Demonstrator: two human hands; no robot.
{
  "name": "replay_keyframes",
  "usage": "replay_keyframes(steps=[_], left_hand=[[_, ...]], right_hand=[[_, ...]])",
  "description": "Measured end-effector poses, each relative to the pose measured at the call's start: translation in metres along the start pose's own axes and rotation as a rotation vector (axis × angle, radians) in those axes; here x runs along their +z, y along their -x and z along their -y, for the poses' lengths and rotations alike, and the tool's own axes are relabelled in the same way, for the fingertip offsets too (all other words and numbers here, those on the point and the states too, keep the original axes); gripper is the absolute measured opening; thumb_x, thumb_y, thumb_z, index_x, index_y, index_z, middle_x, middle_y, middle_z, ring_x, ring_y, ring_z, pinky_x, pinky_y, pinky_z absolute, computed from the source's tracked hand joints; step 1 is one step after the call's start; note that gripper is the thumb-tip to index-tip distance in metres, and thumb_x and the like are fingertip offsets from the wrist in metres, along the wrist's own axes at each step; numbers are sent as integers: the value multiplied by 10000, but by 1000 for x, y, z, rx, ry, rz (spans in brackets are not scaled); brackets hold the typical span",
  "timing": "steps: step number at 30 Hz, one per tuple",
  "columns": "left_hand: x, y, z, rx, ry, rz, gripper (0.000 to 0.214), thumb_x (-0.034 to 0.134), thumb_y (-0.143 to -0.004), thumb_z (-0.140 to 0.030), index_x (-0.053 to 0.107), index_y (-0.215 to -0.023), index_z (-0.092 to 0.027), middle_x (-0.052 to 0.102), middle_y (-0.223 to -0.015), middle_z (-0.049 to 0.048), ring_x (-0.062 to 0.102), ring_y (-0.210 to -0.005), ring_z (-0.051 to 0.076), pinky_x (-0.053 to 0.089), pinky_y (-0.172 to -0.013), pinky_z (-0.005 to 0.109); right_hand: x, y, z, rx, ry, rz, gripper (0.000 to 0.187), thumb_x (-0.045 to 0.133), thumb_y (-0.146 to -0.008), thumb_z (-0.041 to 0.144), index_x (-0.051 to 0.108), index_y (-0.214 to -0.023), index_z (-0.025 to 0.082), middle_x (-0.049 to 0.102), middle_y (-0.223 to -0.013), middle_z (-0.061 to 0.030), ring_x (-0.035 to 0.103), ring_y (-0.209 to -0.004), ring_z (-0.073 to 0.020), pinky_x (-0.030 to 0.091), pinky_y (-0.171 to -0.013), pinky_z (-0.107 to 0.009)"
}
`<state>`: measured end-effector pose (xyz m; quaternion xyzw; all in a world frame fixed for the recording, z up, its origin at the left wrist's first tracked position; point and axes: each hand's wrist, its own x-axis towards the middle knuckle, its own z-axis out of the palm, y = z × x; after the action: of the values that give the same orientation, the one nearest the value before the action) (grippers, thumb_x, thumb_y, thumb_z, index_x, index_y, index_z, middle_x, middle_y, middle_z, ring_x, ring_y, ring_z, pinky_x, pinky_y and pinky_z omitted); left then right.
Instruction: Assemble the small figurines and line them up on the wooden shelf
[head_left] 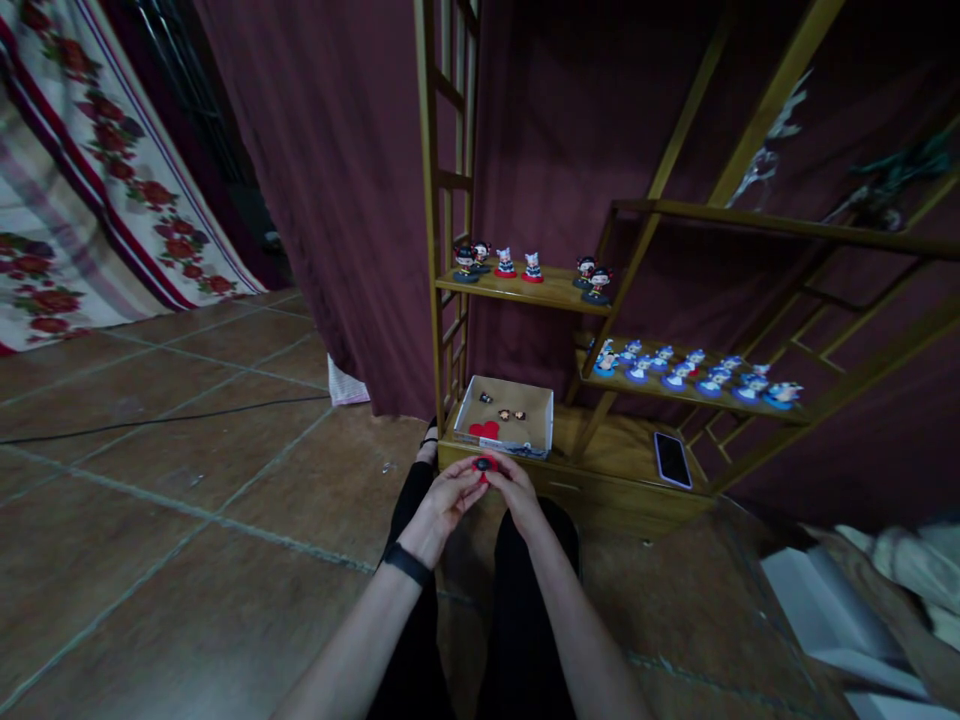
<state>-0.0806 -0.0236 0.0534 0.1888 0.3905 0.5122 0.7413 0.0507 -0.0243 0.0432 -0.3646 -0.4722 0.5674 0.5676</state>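
Observation:
My left hand (452, 496) and my right hand (517, 488) meet in front of the shelf, fingers closed around one small red piece with a dark middle (484, 464). It looks like a figurine part on a red round base, though its details are too small to tell. Just beyond my fingertips sits a shallow cardboard box (541, 410). Inside it lie red discs (484, 430) and several small dark-haired figurine pieces (504, 414).
Finished-looking figurines (531, 266) stand on the upper shelf (555, 290). Several blue-and-white figurines (679, 375) line the right shelf. A phone (672, 460) lies on the lower board. At far right, another person's arm (870, 590) is near white boxes (825, 610).

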Motion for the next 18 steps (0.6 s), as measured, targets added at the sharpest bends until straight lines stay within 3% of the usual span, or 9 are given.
replay_keyframes(steps=[5,13,18], left_hand=[[3,5,-4,96,-54,51,334,639,-639,11,628,-929,-155,673,-833,49,636,-718,104,501,-724,217],[3,10,-8,109,-80,125,313,686,-638,-75,632,-937,-150,674,-871,56,626,-728,103,489,-704,205],[3,10,-6,115,-120,62,267,691,-641,-95,637,-897,-148,672,-796,40,611,-615,73,482,-594,162]], right_hand=[[1,1,1,-81,14,-14,415,665,-646,287,609,-1058,279,614,-1126,-16,534,-1074,-228,355,-978,-409],[-5,4,-5,-132,116,-56,354,641,-667,271,634,-1021,267,632,-1092,-21,561,-1031,-223,387,-952,-402],[-3,5,-5,-85,133,-56,437,656,-654,305,587,-1085,269,645,-1034,-23,576,-974,-218,418,-906,-393]])
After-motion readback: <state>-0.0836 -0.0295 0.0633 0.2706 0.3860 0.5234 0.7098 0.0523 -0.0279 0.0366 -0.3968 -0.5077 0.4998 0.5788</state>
